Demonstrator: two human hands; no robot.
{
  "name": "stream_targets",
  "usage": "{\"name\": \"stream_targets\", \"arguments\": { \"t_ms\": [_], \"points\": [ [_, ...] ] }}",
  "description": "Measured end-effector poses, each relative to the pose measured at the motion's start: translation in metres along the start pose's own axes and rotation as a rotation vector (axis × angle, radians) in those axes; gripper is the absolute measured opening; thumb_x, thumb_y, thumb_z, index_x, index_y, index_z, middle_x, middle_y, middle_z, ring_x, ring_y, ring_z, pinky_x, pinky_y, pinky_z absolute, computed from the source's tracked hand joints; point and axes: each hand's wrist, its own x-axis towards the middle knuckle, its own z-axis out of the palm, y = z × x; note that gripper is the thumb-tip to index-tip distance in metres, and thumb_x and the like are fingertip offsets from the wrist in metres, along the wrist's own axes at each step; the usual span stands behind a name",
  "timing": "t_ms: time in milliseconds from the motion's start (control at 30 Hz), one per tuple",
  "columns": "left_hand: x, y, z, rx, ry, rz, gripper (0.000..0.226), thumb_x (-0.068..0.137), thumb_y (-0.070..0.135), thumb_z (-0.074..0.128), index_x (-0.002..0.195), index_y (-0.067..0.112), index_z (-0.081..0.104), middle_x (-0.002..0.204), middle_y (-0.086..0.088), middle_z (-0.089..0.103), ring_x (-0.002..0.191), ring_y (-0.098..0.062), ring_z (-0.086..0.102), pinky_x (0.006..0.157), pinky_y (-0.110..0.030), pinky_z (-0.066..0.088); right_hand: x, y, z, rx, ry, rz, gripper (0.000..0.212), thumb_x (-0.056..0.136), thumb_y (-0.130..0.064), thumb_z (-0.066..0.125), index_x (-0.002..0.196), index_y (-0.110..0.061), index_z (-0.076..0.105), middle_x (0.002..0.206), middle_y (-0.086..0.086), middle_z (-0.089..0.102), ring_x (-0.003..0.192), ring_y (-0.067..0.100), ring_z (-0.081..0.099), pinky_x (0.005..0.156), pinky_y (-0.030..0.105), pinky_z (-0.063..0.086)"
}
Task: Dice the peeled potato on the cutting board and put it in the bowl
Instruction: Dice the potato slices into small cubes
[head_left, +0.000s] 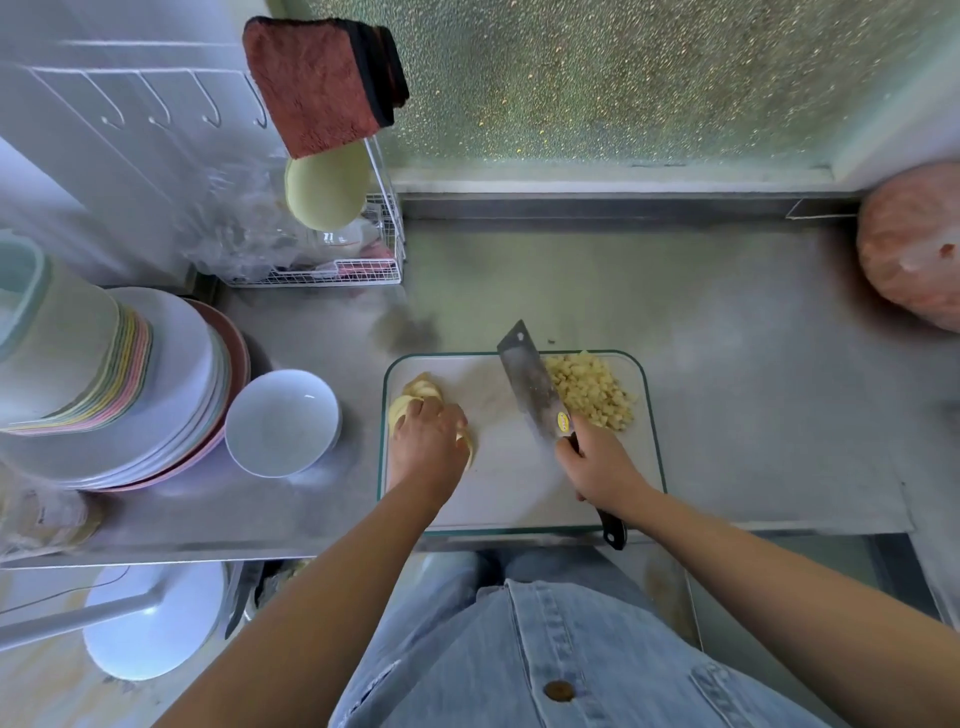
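The left grip (428, 441) is holding the potato slices (415, 397) at the cutting board's (498, 467) nine o'clock, ideally with fingertips tucked, while the right grip (597, 467) is clasping the cleaver (530, 384).

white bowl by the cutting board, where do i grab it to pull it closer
Probably pinch the rim on the side facing the cutting board, coming from above and the right: the white bowl stands upright and empty, while the plate stack crowds its left side.
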Motion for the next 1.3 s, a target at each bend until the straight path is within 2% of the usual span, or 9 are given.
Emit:
{"name": "stream_targets", "arguments": {
  "t_ms": [333,533,600,700,767,833,1033,1200,1300],
  "points": [
    [0.011,0.042,-0.007,0.100,-0.036,0.411,0.051,0.099,0.032,0.042,0.148,0.039,0.029,0.139,-0.003,0.033,0.124,-0.024,0.033,0.102,-0.036,0.034,-0.012,-0.017,-0.008,0.470,0.102,0.215,0.018,0.094,-0.009,0.038,0.081,-0.020,0.041,0.048,0.004,0.044,0.037,0.019,0.042,0.038,0.024,0.037],
    [0.025,0.048,0.000,0.158,-0.075,0.391,0.043,0.099,0.031,0.040,0.142,0.025,0.043,0.138,-0.006,0.038,0.124,-0.026,0.034,0.102,-0.037,0.033,-0.018,-0.018,-0.018,0.465,0.184,0.215,0.007,0.095,-0.013,0.040,0.090,-0.012,0.045,0.053,0.007,0.046,0.037,0.017,0.043,0.039,0.024,0.037],
    [0.032,0.050,-0.002,0.050,-0.076,0.350,0.036,0.100,0.032,0.040,0.128,0.021,0.059,0.125,-0.005,0.054,0.115,-0.025,0.043,0.094,-0.035,0.040,-0.017,-0.017,-0.020,0.290,0.246,0.171,0.010,0.094,-0.019,0.044,0.090,-0.011,0.047,0.057,0.006,0.049,0.043,0.021,0.047,0.045,0.031,0.039],
    [0.039,0.059,-0.007,-0.497,-0.199,0.070,0.033,0.094,0.037,0.050,0.098,0.015,0.073,0.092,-0.008,0.070,0.090,-0.027,0.060,0.074,-0.030,0.045,-0.017,-0.017,-0.017,-0.197,0.293,0.049,0.014,0.093,-0.023,0.044,0.084,-0.014,0.044,0.065,0.002,0.051,0.058,0.023,0.049,0.053,0.036,0.034],
    [0.041,0.067,-0.014,-0.982,-0.329,-0.171,0.038,0.095,0.043,0.050,0.096,0.011,0.070,0.079,-0.011,0.070,0.074,-0.029,0.063,0.065,-0.029,0.046,-0.018,-0.018,-0.012,-0.371,0.324,-0.048,0.012,0.093,-0.024,0.042,0.092,-0.015,0.051,0.072,0.002,0.057,0.064,0.025,0.053,0.054,0.033,0.033],
    [0.041,0.074,-0.018,-1.231,-0.414,-0.309,0.041,0.098,0.044,0.044,0.104,0.008,0.063,0.078,-0.013,0.070,0.065,-0.027,0.064,0.060,-0.031,0.049,-0.016,-0.018,-0.005,-0.453,0.324,-0.163,0.021,0.093,-0.023,0.043,0.108,-0.016,0.056,0.083,0.005,0.063,0.071,0.028,0.059,0.057,0.032,0.038],
    [0.041,0.068,-0.014,-1.111,-0.309,-0.363,0.035,0.093,0.011,0.031,0.101,-0.009,0.059,0.075,-0.024,0.069,0.059,-0.034,0.065,0.071,-0.047,0.056,-0.016,-0.009,0.004,-0.388,0.236,-0.287,0.047,0.091,-0.040,0.039,0.133,-0.023,0.047,0.101,0.003,0.058,0.081,0.022,0.057,0.063,0.032,0.045],
    [0.040,0.064,-0.017,-1.112,-0.292,-0.375,0.037,0.096,0.016,0.031,0.092,-0.007,0.058,0.063,-0.019,0.062,0.043,-0.026,0.054,0.054,-0.034,0.045,-0.009,-0.005,0.004,-0.194,0.160,-0.336,0.054,0.091,-0.047,0.028,0.142,-0.035,0.040,0.134,0.004,0.035,0.120,0.017,0.032,0.101,0.031,0.032],
    [0.039,0.062,-0.020,-1.087,-0.269,-0.376,0.037,0.098,0.019,0.030,0.084,-0.003,0.057,0.058,-0.016,0.057,0.036,-0.023,0.048,0.045,-0.027,0.039,-0.003,-0.009,0.005,-0.150,0.184,-0.329,0.051,0.091,-0.044,0.028,0.135,-0.033,0.052,0.138,0.004,0.035,0.121,0.016,0.032,0.106,0.036,0.030]
  ]
}}
